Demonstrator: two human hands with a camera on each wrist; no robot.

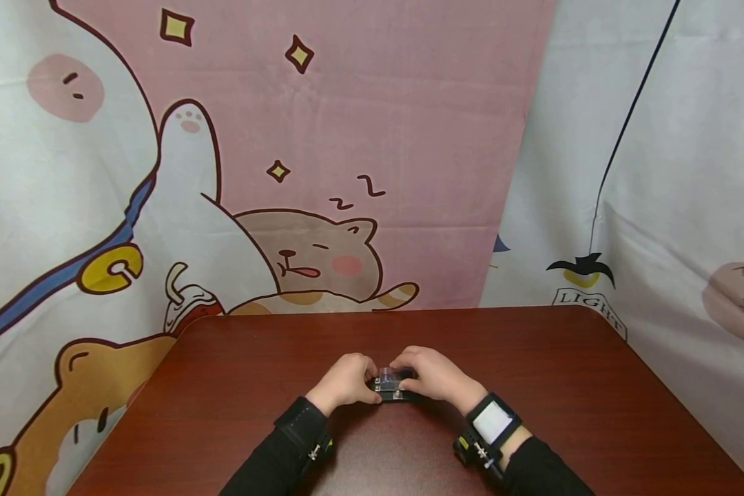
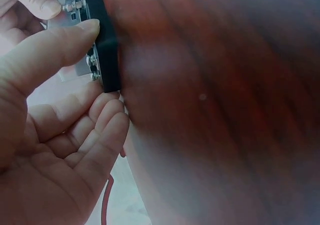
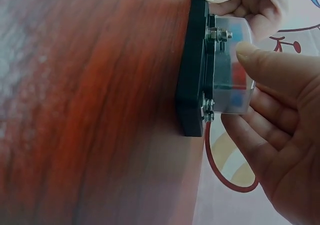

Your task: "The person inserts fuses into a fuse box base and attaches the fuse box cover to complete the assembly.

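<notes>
On the brown table sits a small device with a black base (image 3: 191,80), a clear plastic cover (image 3: 232,92) and metal screw terminals; red and blue parts show through the cover. In the head view the device (image 1: 389,387) lies between both hands. My left hand (image 1: 349,380) holds its left end, the thumb on the black base (image 2: 109,60) and the other fingers behind. My right hand (image 1: 435,375) grips the clear cover between thumb and fingers, as the right wrist view shows. The base stands on the tabletop. Fingers partly hide the cover.
The brown tabletop (image 1: 254,358) reaches out around the hands, its far edge against a hanging printed cloth (image 1: 446,138) with cartoon animals. A camera is strapped to each wrist.
</notes>
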